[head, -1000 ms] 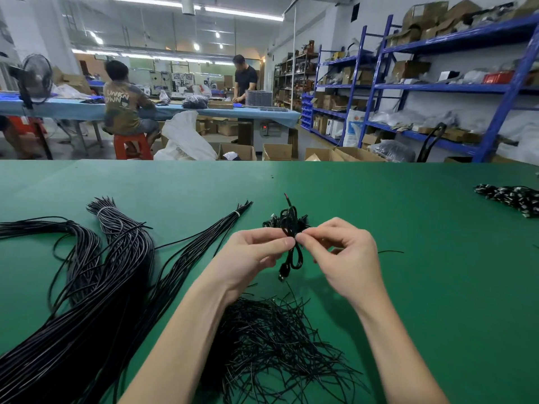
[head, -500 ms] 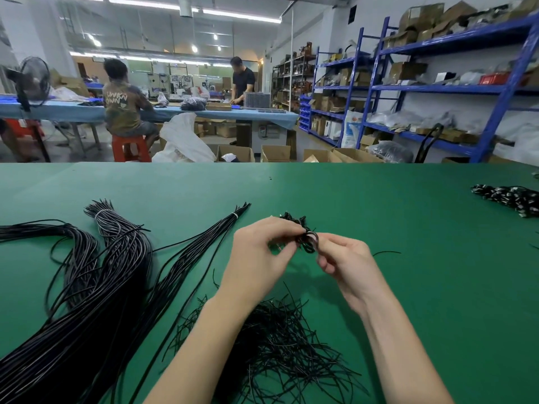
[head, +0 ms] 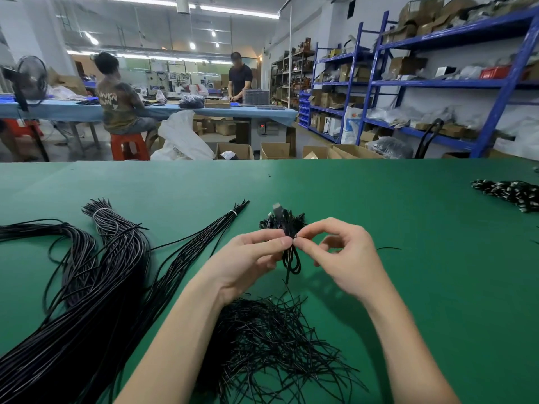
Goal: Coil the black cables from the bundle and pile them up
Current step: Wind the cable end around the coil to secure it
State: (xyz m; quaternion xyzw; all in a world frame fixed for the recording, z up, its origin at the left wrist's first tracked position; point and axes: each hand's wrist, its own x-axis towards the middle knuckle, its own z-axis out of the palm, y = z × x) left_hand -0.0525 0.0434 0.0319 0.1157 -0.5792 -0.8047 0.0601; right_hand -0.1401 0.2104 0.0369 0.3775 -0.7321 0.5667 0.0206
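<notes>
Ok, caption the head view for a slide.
Both hands pinch a coiled cable above the green table, beside the bundle.
</notes>
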